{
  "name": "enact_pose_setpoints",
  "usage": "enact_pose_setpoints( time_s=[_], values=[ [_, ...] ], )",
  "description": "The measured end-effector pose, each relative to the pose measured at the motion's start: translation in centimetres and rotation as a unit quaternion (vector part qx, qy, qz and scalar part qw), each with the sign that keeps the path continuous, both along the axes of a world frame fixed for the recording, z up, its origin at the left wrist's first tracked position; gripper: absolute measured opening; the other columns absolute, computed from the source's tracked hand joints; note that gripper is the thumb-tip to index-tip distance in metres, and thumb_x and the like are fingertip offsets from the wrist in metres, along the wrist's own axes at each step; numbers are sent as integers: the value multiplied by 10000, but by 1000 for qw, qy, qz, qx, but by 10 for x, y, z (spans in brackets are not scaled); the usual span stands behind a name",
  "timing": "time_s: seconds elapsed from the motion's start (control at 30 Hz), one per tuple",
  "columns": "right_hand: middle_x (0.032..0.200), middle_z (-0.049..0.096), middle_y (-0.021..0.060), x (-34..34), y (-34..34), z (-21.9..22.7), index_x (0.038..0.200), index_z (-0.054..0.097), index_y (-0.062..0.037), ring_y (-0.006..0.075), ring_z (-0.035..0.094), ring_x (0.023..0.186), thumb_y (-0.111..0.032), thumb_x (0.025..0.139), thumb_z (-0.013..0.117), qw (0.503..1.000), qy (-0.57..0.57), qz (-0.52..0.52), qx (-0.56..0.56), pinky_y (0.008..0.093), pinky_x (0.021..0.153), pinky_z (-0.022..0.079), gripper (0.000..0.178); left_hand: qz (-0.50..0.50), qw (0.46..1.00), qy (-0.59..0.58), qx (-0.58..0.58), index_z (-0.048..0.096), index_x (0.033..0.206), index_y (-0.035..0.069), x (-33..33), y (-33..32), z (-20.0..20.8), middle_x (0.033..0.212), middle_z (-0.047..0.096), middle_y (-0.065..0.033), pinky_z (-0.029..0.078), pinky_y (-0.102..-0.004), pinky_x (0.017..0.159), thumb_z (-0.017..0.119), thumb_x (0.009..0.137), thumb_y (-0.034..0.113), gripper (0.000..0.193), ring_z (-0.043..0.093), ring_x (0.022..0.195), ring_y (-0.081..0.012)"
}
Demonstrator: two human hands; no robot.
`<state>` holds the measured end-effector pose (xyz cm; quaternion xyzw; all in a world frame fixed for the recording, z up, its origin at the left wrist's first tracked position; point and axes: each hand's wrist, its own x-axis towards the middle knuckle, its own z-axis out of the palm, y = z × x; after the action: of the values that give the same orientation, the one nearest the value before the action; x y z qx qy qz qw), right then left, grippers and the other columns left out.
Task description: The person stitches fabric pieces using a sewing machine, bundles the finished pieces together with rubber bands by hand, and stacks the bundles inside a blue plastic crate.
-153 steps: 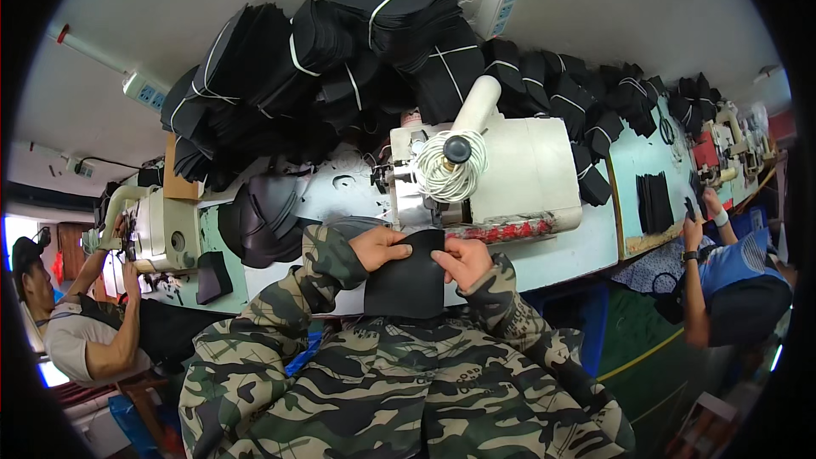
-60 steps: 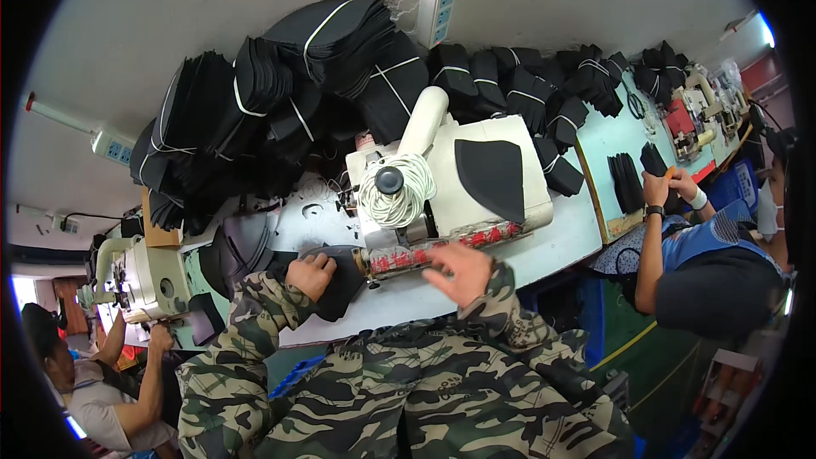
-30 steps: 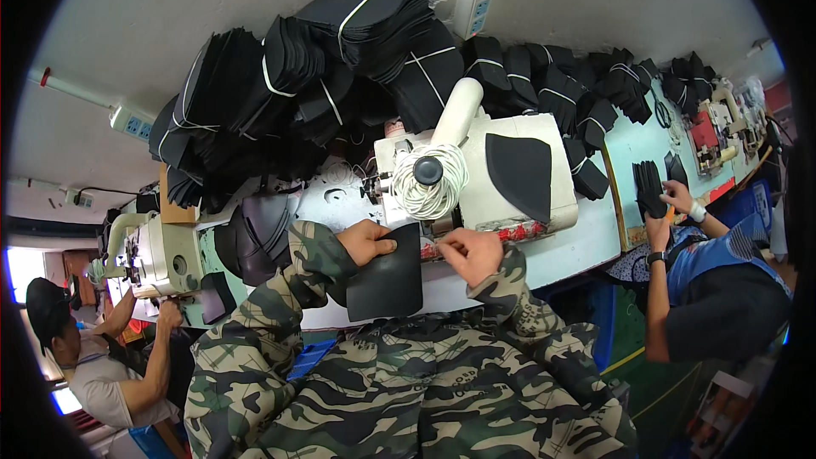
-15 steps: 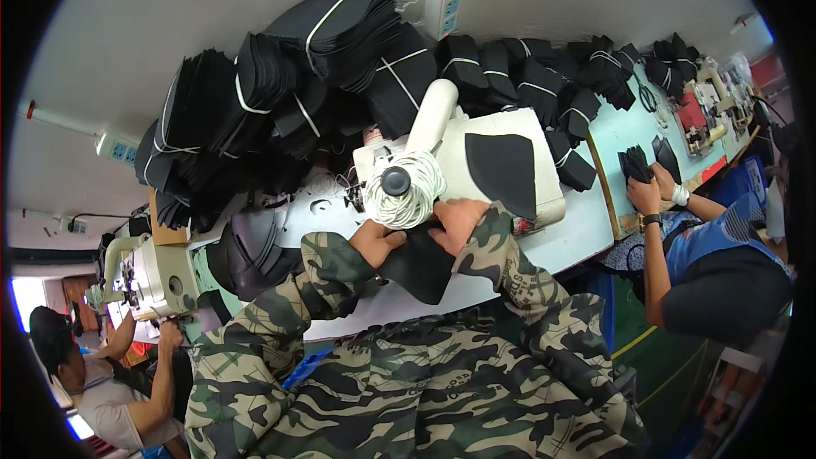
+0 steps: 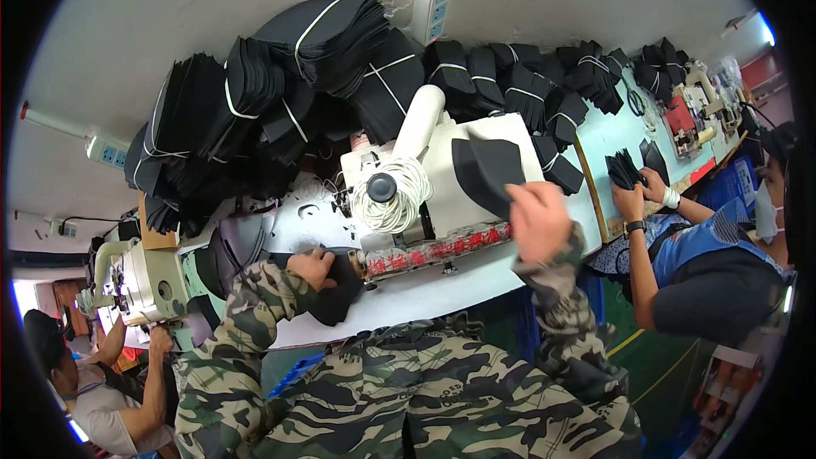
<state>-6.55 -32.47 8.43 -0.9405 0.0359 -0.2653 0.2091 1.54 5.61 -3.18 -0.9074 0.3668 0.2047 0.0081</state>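
Observation:
My left hand [image 5: 312,269] is closed on a black flat piece [image 5: 340,293], a cut panel of sheet material, at the table's front edge left of the cream machine. Part of that piece lies under the hand. My right hand [image 5: 540,217], slightly blurred, pinches the lower right corner of another black curved panel [image 5: 484,172]. This panel rests on the flat top of the cream sewing machine [image 5: 442,200], and its upper edge looks lifted. A coil of white cord [image 5: 395,200] surrounds a dark round knob on the machine.
Banded stacks of black panels [image 5: 327,42] line the wall behind the machine. Dark curved pieces [image 5: 234,242] lie to my left. One co-worker [image 5: 110,391] sits at a machine [image 5: 157,280] on the left; another [image 5: 680,255] handles black panels [image 5: 626,170] on the right.
My hands have parted: the left moved left with the black piece, away from the machine's front. The right moved right and up to the panel on top and took hold of its corner.

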Motion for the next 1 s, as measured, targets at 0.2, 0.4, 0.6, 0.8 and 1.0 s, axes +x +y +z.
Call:
enact_pose_setpoints(
  time_s=[0.2,0.4,0.6,0.8,1.0],
  values=[
    [834,622,113,-29,67,-55,922,641,-38,223,611,684,-150,702,704,958,174,138,182,320,629,488,255,-27,999,30,-2,522,934,85,-17,1,-6,863,558,-87,473,-405,591,694,712,319,366,602,731,-296],
    [814,635,110,-51,108,-81,954,628,-6,189,622,657,-136,736,693,882,274,216,318,295,608,494,261,-67,992,0,-111,523,928,80,-11,2,-9,845,542,-90,474,-391,610,706,703,236,329,595,777,-299],
    [837,631,131,-55,113,-91,969,616,-5,227,636,703,-196,769,662,855,325,233,329,326,629,503,280,-35,995,78,-48,541,918,72,-2,-3,-9,867,545,-105,469,-429,626,694,692,190,297,589,773,-315],
    [805,647,125,-51,118,-82,948,624,9,194,629,648,-204,783,662,858,326,216,334,306,605,497,271,-88,993,42,-66,527,863,47,-10,-21,44,769,540,-117,446,-391,615,667,735,152,217,547,678,-331],
    [617,591,39,-27,121,-77,803,613,52,72,538,515,-87,844,607,755,324,169,545,226,470,427,145,85,832,443,-323,479,851,-7,-4,-59,66,654,502,-67,392,-320,591,583,849,196,228,475,636,-114]
  ],
)
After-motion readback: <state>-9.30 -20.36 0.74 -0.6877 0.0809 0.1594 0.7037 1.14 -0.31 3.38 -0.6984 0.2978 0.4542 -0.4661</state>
